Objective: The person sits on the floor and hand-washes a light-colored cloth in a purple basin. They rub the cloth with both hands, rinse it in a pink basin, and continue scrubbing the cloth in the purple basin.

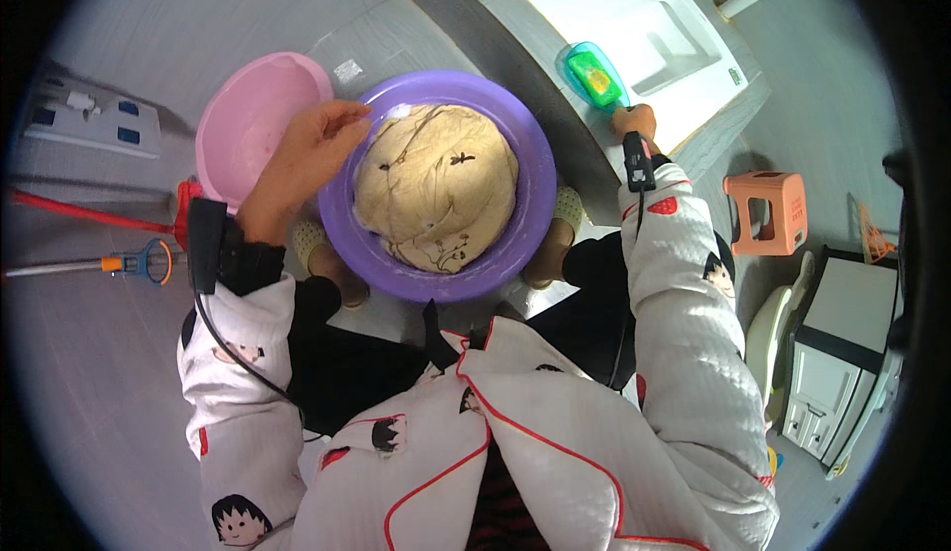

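Observation:
A purple plastic basin [536, 172] sits on the floor between my feet. It contains a bunched, cream-coloured cloth [438, 194] with dark sprig prints and a small white patch at its upper left edge. My left hand [316, 146] hovers by the basin's left rim, fingers bent, thumb apart, holding nothing that I can see. On the right, my right hand [637, 124] grips the near end of a translucent blue dish [573, 61] at the edge of a white washboard sink [594, 1]. In the dish lies a green block [587, 62] with a yellow patch, possibly soap or a sponge.
A pink basin [245, 116] stands left of the purple one. Long-handled tools, one red [96, 211], extend from the left. A grey raised ledge [505, 53] borders the sink. To the right are an orange plastic stool [769, 213] and a white cabinet [825, 380].

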### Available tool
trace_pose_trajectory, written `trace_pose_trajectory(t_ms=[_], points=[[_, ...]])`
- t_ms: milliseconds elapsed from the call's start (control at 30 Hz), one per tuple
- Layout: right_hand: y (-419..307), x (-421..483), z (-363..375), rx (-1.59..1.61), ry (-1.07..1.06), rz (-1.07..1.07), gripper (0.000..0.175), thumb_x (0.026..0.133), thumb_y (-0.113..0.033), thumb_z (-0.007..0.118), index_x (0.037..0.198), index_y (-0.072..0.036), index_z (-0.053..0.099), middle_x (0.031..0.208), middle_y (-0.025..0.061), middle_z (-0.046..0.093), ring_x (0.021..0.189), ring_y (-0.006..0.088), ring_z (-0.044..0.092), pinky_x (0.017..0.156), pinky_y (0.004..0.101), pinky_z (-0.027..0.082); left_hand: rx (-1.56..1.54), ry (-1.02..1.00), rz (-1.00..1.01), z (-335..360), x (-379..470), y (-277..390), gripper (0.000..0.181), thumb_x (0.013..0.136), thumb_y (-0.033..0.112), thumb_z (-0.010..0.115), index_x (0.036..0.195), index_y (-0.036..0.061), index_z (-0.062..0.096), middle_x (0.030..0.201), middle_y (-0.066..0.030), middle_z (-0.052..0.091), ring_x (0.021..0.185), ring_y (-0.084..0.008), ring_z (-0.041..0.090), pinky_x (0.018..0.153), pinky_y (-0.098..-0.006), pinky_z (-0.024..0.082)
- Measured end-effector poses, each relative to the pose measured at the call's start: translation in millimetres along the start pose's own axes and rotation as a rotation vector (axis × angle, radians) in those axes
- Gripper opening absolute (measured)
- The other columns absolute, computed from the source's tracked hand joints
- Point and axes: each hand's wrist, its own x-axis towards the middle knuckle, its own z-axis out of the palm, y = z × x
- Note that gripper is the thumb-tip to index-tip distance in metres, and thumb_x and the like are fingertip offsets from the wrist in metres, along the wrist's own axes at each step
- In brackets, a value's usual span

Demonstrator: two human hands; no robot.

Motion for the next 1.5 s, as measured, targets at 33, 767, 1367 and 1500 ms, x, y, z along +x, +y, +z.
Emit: trace_pose_trajectory(t_ms=[33,767,1367,1500], points=[[0.8,6.6,6.3,0.101,-0.091,0.073,0.033,0.078,-0.027,0.066,0.079,0.006,0.068,0.084,0.0245,0.069,0.084,0.0346,0.070,0.073,0.0402,0.053,0.021,0.000,0.009,0.4,-0.6,1.1,0.036,0.095,0.021,0.062,0.119,-0.0049,0.062,0.105,-0.0101,0.068,0.096,-0.0146,0.063,0.085,-0.0270,0.050],[-148.3,-155.7,-113.7,0.773,-0.523,-0.321,0.030,0.090,-0.017,0.051,0.077,0.007,0.064,0.063,0.0107,0.059,0.050,0.0172,0.050,0.047,0.0316,0.040,0.444,-0.168,0.212,-5.1,-11.2,-4.1,0.041,0.097,0.026,0.060,0.124,-0.0054,0.060,0.103,-0.0150,0.069,0.092,-0.0213,0.067,0.082,-0.0315,0.054],[-131.4,-130.5,-99.2,0.754,-0.546,-0.379,0.031,0.098,-0.020,0.051,0.094,0.007,0.065,0.074,0.0074,0.062,0.061,0.0120,0.053,0.060,0.0276,0.048,0.929,-0.236,0.073,0.5,-9.2,-45.8,0.043,0.091,0.024,0.064,0.127,0.0009,0.058,0.109,-0.0223,0.066,0.099,-0.0332,0.064,0.087,-0.0408,0.050],[-93.1,-92.1,-94.3,0.692,-0.389,-0.208,0.032,0.095,-0.015,0.054,0.093,0.015,0.064,0.076,0.0133,0.063,0.065,0.0154,0.057,0.063,0.0294,0.051,0.981,-0.248,0.187,-3.9,-12.9,-55.8,0.045,0.090,0.022,0.064,0.130,0.0020,0.056,0.114,-0.0229,0.064,0.105,-0.0360,0.062,0.091,-0.0435,0.048]])
